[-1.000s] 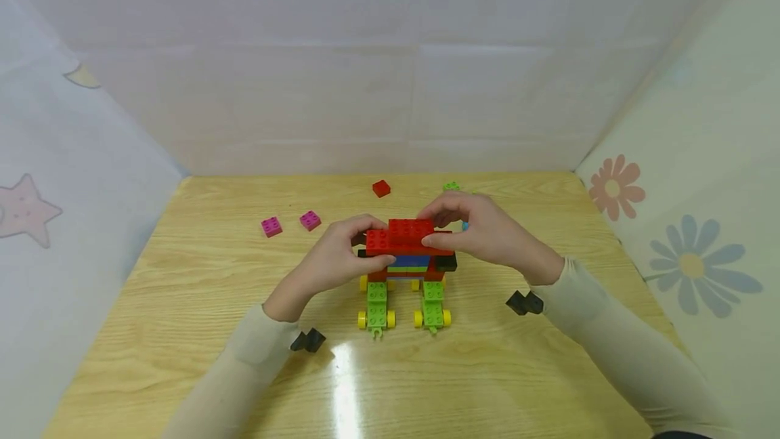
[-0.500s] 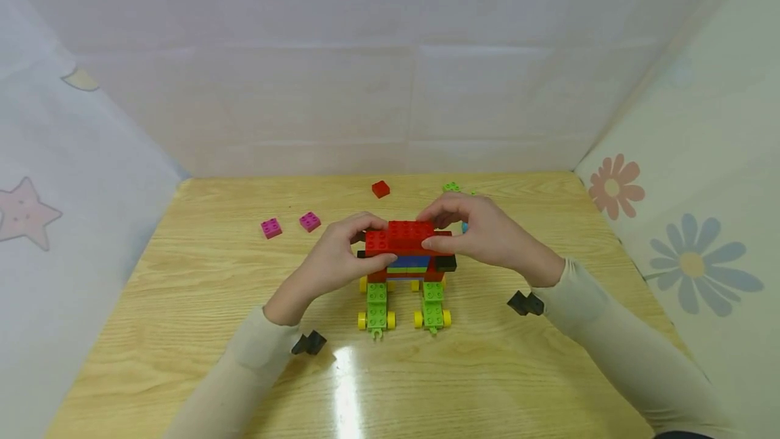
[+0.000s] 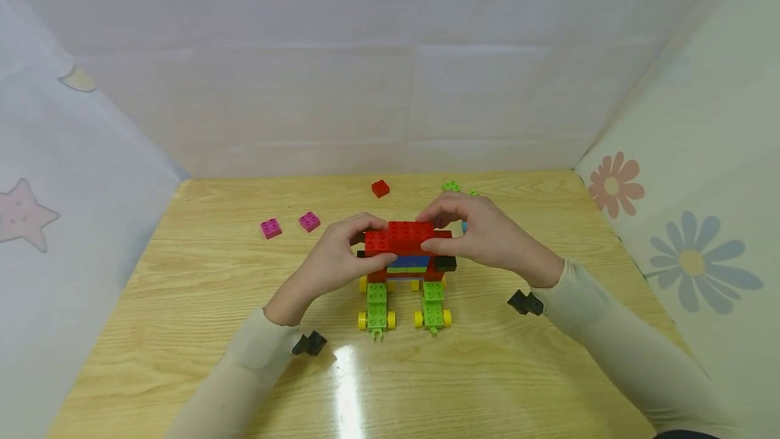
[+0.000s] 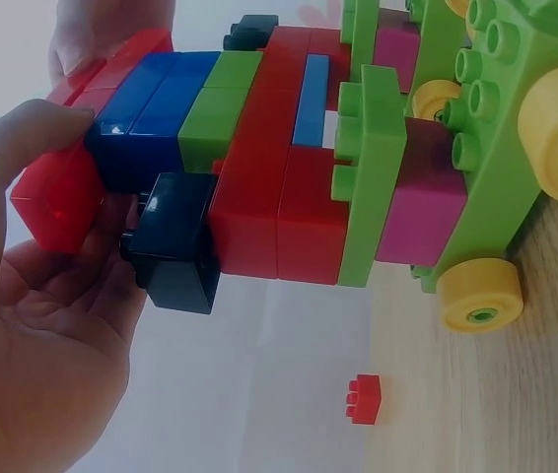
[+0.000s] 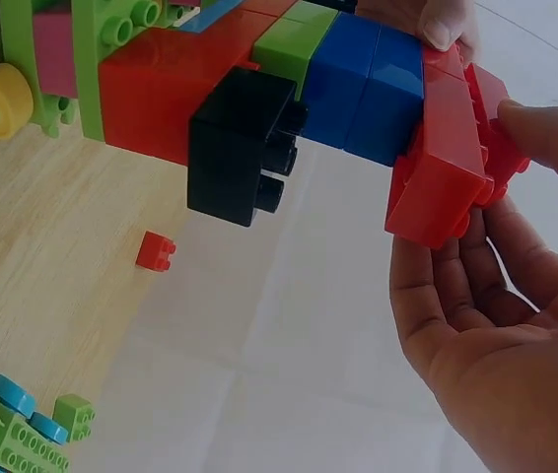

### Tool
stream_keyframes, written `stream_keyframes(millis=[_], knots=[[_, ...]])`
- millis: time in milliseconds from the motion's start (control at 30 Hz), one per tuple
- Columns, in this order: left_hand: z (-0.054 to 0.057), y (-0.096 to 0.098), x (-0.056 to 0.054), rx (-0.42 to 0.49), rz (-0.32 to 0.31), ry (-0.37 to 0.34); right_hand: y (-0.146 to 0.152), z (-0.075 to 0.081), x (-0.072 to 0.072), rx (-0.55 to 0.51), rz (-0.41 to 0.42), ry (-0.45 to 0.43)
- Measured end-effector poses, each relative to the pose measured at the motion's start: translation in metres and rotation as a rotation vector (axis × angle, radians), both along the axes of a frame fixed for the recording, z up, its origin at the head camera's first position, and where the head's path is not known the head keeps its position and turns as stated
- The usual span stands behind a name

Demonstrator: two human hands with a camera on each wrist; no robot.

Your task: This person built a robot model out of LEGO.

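Observation:
Between both hands stands a stacked toy-brick model on two green wheeled bases (image 3: 377, 305) with yellow wheels (image 4: 481, 296). Red, green and blue bricks (image 5: 343, 84) form its middle, and a black brick (image 4: 173, 246) juts out on each side. My left hand (image 3: 331, 256) grips the left end of the red top layer (image 3: 376, 242), thumb in front and fingers behind. A further red brick (image 3: 411, 232) sits on that layer at the centre. My right hand (image 3: 487, 232) pinches this upper brick near its right end; its lower fingers lie under the red layer in the right wrist view.
Two pink bricks (image 3: 271, 227) lie on the wooden table (image 3: 201, 276) to the left. Behind the model is a loose red brick (image 3: 380, 188). At the back right are a small green brick (image 5: 74, 418) and a green base with blue wheels (image 5: 18, 439). Walls border the table.

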State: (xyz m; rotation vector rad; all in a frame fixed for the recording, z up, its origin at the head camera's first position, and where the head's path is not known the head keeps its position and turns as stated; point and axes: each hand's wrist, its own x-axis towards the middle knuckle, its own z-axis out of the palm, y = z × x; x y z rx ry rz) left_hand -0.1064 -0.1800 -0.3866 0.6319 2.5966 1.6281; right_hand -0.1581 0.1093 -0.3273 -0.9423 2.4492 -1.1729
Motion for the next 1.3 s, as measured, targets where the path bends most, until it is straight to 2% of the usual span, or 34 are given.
stream_keyframes(millis=[300, 600, 1067, 1300], knots=[[-0.001, -0.001, -0.002, 0.011, 0.0, -0.027, -0.003, 0.004, 0.002, 0.032, 0.001, 0.055], [-0.002, -0.002, -0.003, 0.003, -0.002, -0.018, -0.008, 0.006, 0.0, 0.07, 0.017, 0.108], [-0.002, -0.002, -0.003, 0.003, 0.001, -0.046, -0.01, 0.011, 0.004, 0.097, 0.009, 0.083], [-0.001, -0.002, -0.003, -0.011, -0.011, -0.018, -0.009, 0.01, 0.005, 0.103, -0.002, 0.088]])
